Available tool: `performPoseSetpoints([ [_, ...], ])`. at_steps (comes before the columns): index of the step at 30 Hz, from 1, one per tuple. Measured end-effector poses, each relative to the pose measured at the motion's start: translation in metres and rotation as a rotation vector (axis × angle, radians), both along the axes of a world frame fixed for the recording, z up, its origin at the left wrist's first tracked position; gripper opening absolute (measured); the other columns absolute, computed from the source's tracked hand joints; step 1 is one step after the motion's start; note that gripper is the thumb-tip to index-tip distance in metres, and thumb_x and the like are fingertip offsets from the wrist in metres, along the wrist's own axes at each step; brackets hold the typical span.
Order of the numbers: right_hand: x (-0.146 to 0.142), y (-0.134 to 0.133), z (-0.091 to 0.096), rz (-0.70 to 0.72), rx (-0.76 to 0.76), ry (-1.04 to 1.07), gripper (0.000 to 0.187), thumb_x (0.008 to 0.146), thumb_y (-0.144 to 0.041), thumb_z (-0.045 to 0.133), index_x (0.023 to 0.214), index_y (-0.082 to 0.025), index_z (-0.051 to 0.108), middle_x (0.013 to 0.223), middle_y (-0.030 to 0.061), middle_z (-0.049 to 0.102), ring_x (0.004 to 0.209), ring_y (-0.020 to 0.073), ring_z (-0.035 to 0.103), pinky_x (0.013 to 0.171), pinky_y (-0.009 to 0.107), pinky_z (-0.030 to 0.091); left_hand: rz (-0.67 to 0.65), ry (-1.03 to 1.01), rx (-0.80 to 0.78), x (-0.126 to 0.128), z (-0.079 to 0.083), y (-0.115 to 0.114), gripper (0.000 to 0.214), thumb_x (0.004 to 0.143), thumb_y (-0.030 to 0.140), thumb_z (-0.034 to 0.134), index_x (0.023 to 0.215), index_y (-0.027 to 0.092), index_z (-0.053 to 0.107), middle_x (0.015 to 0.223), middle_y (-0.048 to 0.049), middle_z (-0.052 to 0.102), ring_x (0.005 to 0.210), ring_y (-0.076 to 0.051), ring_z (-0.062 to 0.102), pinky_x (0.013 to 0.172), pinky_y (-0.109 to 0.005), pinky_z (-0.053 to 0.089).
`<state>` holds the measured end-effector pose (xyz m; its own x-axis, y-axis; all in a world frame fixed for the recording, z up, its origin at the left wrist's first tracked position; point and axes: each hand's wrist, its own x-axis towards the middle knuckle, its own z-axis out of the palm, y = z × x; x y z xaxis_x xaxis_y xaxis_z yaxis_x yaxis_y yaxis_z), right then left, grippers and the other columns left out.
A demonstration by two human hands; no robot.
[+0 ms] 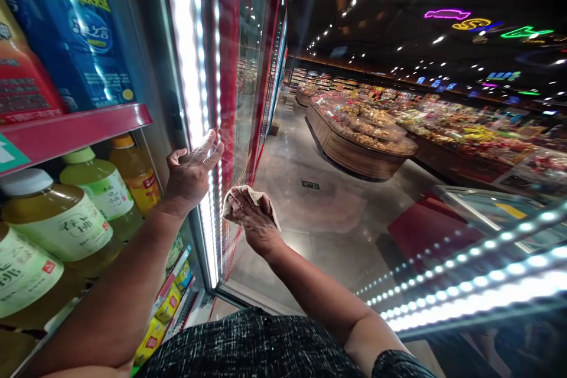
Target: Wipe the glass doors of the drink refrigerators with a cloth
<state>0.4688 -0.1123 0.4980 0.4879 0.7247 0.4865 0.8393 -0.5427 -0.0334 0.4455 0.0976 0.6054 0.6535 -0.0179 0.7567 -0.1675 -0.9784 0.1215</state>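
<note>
My left hand (191,172) lies flat with fingers spread against the lit frame (195,100) of a drinks cooler, holding nothing. My right hand (250,215) is closed on a crumpled beige cloth (266,204) and presses it against the inside of the cooler's open glass door (354,230). The two hands are a short distance apart, the right one lower and to the right.
Cooler shelves at left carry large bottles of yellow-green tea (53,218), an orange bottle (135,171) and blue cartons (80,29) above a red shelf edge (75,130). Small packs (166,307) sit lower down. Through the glass are shop aisles and a round food display (363,136).
</note>
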Motion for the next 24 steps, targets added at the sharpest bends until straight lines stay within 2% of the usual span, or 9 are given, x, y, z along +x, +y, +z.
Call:
performPoseSetpoints([
  [4, 0.001, 0.015, -0.003, -0.028, 0.01, 0.057, 0.058, 0.105, -0.018, 0.038, 0.162, -0.022, 0.031, 0.168, 0.0032, 0.029, 0.158, 0.0203, 0.023, 0.129, 0.046, 0.026, 0.032, 0.048, 0.038, -0.003, 0.002, -0.002, 0.073, 0.091, 0.008, 0.038, 0.156, 0.04, 0.04, 0.162, -0.0064, 0.04, 0.134, -0.024, 0.057, 0.119, -0.052, 0.025],
  [8, 0.003, 0.024, -0.011, 0.076, -0.03, 0.098, 0.055, 0.106, -0.02, 0.038, 0.161, -0.023, 0.033, 0.165, 0.002, 0.035, 0.156, 0.0189, 0.029, 0.129, 0.045, 0.028, 0.061, 0.063, 0.083, -0.005, 0.003, -0.002, 0.072, 0.092, 0.007, 0.035, 0.156, 0.04, 0.04, 0.165, -0.0072, 0.035, 0.134, -0.024, 0.057, 0.116, -0.054, 0.028],
  [12, 0.004, 0.025, -0.005, 0.079, 0.006, 0.097, 0.056, 0.108, -0.022, 0.033, 0.163, -0.017, 0.027, 0.169, 0.0033, 0.026, 0.158, 0.0181, 0.021, 0.131, 0.044, 0.021, 0.077, 0.091, 0.098, -0.005, 0.001, -0.002, 0.073, 0.093, 0.009, 0.034, 0.157, 0.041, 0.037, 0.164, -0.0066, 0.037, 0.138, -0.024, 0.054, 0.117, -0.054, 0.028],
  [14, 0.005, 0.032, -0.001, 0.057, 0.028, 0.092, 0.055, 0.108, -0.025, 0.034, 0.163, -0.017, 0.027, 0.17, 0.004, 0.02, 0.159, 0.0194, 0.016, 0.131, 0.046, 0.019, 0.095, 0.099, 0.106, -0.004, 0.0, -0.003, 0.074, 0.092, 0.009, 0.034, 0.158, 0.041, 0.034, 0.165, -0.0071, 0.036, 0.137, -0.025, 0.055, 0.117, -0.055, 0.028],
  [16, 0.008, 0.044, -0.002, 0.055, 0.016, 0.086, 0.054, 0.108, -0.024, 0.034, 0.162, -0.016, 0.03, 0.17, 0.0059, 0.021, 0.159, 0.0193, 0.017, 0.131, 0.047, 0.018, 0.106, 0.106, 0.107, -0.004, 0.0, -0.004, 0.075, 0.092, 0.01, 0.034, 0.159, 0.043, 0.032, 0.166, -0.0065, 0.035, 0.138, -0.025, 0.054, 0.118, -0.055, 0.028],
  [21, 0.013, 0.067, -0.021, 0.154, -0.121, 0.05, 0.047, 0.106, -0.015, 0.036, 0.151, -0.019, 0.049, 0.163, 0.0038, 0.041, 0.154, 0.0126, 0.032, 0.131, 0.037, 0.023, 0.098, 0.122, 0.114, -0.008, 0.003, -0.007, 0.073, 0.094, 0.011, 0.033, 0.161, 0.04, 0.029, 0.167, -0.008, 0.03, 0.141, -0.026, 0.051, 0.119, -0.055, 0.025],
  [24, 0.015, 0.066, -0.024, 0.151, -0.114, 0.011, 0.049, 0.103, -0.011, 0.042, 0.152, -0.014, 0.048, 0.163, 0.0067, 0.042, 0.153, 0.0113, 0.034, 0.129, 0.028, 0.026, 0.093, 0.127, 0.121, -0.009, 0.004, -0.008, 0.07, 0.094, 0.012, 0.034, 0.16, 0.036, 0.031, 0.168, -0.0101, 0.025, 0.141, -0.027, 0.051, 0.119, -0.056, 0.024],
])
